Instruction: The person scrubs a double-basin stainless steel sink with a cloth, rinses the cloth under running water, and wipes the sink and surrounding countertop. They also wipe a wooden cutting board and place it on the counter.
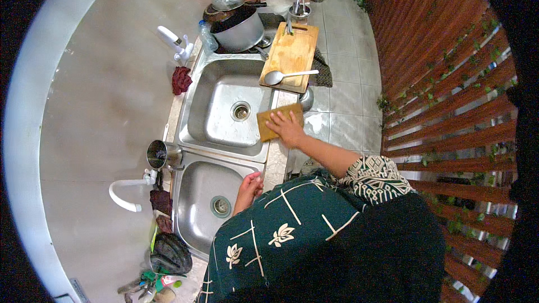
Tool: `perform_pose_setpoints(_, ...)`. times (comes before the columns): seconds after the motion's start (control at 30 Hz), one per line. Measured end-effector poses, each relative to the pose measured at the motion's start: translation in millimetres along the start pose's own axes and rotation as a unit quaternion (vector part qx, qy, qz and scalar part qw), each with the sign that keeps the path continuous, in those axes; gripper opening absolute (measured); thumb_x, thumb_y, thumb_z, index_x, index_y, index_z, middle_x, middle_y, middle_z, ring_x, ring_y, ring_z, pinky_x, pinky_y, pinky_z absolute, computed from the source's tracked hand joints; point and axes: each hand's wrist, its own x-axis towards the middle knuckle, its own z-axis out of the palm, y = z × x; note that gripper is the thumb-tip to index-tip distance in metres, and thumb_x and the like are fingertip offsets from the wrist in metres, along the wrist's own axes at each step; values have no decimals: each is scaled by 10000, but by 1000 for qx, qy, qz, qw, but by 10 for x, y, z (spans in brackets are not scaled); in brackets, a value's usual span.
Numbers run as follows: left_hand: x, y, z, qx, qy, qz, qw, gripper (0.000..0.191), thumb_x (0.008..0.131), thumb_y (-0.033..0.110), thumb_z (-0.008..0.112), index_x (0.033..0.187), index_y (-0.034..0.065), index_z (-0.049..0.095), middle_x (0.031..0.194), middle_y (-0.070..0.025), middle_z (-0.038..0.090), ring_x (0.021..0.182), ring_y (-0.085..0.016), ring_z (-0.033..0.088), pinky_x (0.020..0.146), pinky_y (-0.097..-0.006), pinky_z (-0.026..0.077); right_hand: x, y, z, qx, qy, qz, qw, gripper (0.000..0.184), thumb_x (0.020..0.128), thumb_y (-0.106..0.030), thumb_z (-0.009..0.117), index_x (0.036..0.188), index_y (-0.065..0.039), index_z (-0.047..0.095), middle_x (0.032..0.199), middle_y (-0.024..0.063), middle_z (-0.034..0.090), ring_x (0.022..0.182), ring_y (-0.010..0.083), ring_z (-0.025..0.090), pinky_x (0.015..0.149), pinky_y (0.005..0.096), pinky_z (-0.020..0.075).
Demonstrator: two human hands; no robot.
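Note:
My right hand [287,129] lies with its fingers spread over a folded brown cleaning cloth [268,132], pressing it on the counter ledge [276,160] along the near rim of the upper sink basin [223,92]. Part of the cloth hangs over that rim. Close to my body, my left hand [250,189] hovers by the edge of the lower sink basin [198,185], its fingers loosely curled. I see nothing in it, though its palm is partly hidden. A wooden cutting board [290,52] lies beyond the cloth, with a metal serving spoon [276,77] across its end.
A large metal pot [240,31] and a plastic bottle [208,38] stand past the upper basin. Along the wall are white faucets [181,48], a dark red rag [181,80], a steel pitcher [166,154] and a black stone mortar [170,253]. A slatted wooden fence [442,113] stands behind me.

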Motion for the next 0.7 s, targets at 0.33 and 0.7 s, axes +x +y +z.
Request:
perform_pose_setpoints(0.33,-124,-446,-153,-73,-29,14,997,367,963,219,602,1268,48,491,978,-24,572,811,-86,547,704,-201,467,-609,-413,178,39,-43,-96,994,774,838,-181,625,1519,-267,266,1598,82,205,1472,318,188,1120,655,139)
perform_pose_setpoints(0.7,-90,-719,-59,-76,10,34,996,406,950,222,625,1291,43,494,984,-33,592,829,-96,567,745,-244,494,-320,-340,43,-22,-65,-47,997,773,845,-226,628,1522,-261,255,1601,90,192,1464,323,204,1125,629,171)
